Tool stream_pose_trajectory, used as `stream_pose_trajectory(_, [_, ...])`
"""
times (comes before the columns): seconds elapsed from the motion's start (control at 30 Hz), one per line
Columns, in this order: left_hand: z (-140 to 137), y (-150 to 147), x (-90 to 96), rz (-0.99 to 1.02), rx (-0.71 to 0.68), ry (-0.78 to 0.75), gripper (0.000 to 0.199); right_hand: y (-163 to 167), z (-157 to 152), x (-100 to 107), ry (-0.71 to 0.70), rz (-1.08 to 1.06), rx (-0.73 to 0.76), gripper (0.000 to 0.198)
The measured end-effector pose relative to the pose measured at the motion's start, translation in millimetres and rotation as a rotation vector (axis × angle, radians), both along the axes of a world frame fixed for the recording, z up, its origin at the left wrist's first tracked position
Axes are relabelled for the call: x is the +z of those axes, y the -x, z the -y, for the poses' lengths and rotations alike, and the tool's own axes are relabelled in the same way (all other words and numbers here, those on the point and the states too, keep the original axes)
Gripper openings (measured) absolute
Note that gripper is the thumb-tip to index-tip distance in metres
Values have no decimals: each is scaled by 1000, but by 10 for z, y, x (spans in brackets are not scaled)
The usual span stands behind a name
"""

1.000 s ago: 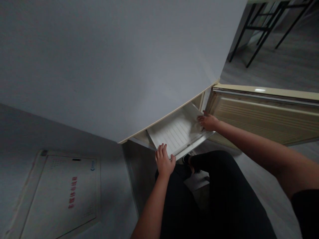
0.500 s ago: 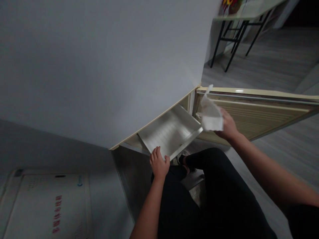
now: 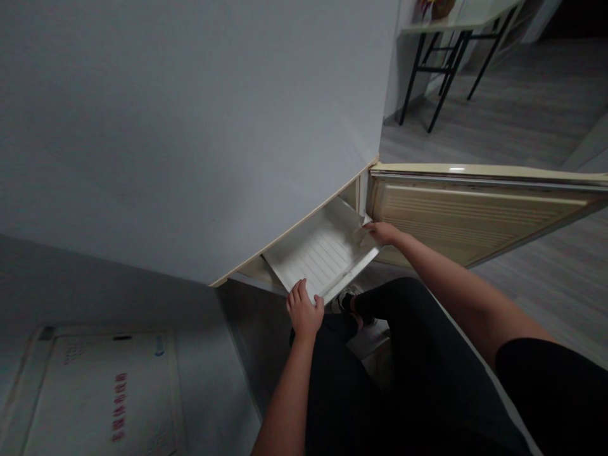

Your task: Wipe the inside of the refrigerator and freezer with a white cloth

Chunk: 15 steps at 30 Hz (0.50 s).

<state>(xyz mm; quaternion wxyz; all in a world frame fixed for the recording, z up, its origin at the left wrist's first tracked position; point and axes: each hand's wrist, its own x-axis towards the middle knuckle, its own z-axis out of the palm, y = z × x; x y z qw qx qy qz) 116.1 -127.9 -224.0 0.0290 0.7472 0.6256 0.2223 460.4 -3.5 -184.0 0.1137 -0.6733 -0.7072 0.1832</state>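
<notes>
Left hand (image 3: 304, 315) grips the white ribbed tray (image 3: 316, 254); right hand (image 3: 384, 233) clutches crumpled white tissue (image 3: 362, 237) under its fingertips (image 3: 371, 227), apparently wiping; another stroke wants steady bracing.

Wall box cover (image 3: 78, 396): red characters (image 3: 120, 407) 多媒体布线箱, turned sideways, right of cover's middle. Blue logo (image 3: 159, 345) near cover's upper-right corner, faint print (image 3: 74, 353) at its upper left: both illegible.
</notes>
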Motion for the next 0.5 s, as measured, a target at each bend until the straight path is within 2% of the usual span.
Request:
stream_pose_trajectory(0.1, [-5, 1, -8, 5, -1, 8, 55, -173, 223, 58, -79, 1, -57, 38])
stream_pose_trajectory(0.23, [-6, -7, -6, 18, 2, 4, 55, -420, 799, 20, -381, -95, -196, 38])
stream_pose_trajectory(0.3, [-4, -13, -3, 14, 8, 6, 55, -416, 1071, -65, -457, -210, -244, 44])
stream_pose_trajectory(0.4, [-2, -20, -2, 3, 10, 10, 55, -137, 1244, -218, -344, -265, -165, 49])
stream_pose_trajectory(0.47, [0, -22, -4, 2, 12, 6, 54, 193, 1193, -279, -236, -136, -83, 48])
stream_pose_trajectory(0.5, [2, -20, -6, 3, 14, 3, 54, 382, 1143, -287, -225, -68, -105, 47])
